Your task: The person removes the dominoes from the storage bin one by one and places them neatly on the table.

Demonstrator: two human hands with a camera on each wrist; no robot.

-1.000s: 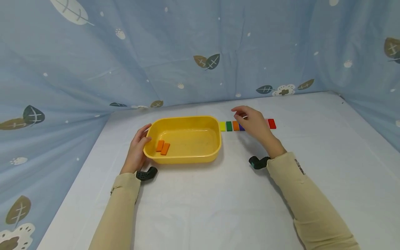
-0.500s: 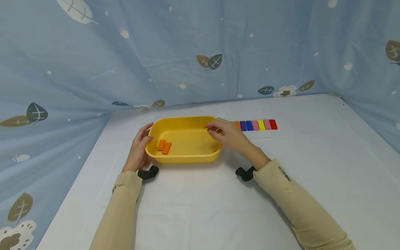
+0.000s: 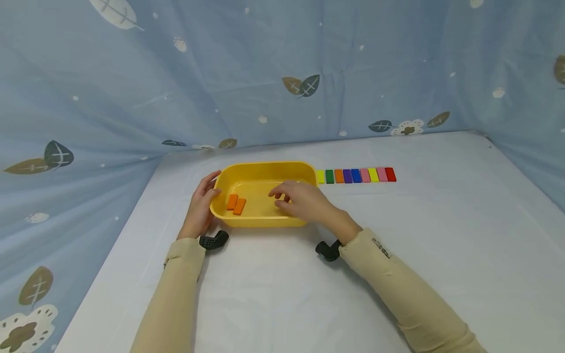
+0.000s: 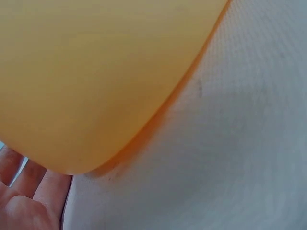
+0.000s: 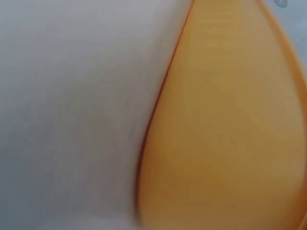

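A yellow plastic tub (image 3: 260, 222) stands on the white-covered table. My left hand (image 3: 199, 208) holds its left end, thumb at the rim and fingers along the outer wall. In the left wrist view, fingers (image 4: 41, 189) show beside the tub's wall (image 4: 86, 86). Two orange tiles (image 3: 240, 206) lie at the left inside the tub. Over the tub's right half hangs my right hand (image 3: 304, 202), fingers loosely bent, with nothing visible between them. The right wrist view shows the tub's side (image 5: 220, 120) but no fingers.
Right of the tub, a straight row of several coloured tiles (image 3: 356, 176) runs along the table (image 3: 273, 289), ending in a red tile (image 3: 390, 174). A blue patterned cloth (image 3: 247, 63) hangs behind and at both sides.
My right hand has moved left and nearer, from above the tile row to over the tub, uncovering the row. My left hand keeps its hold on the tub.
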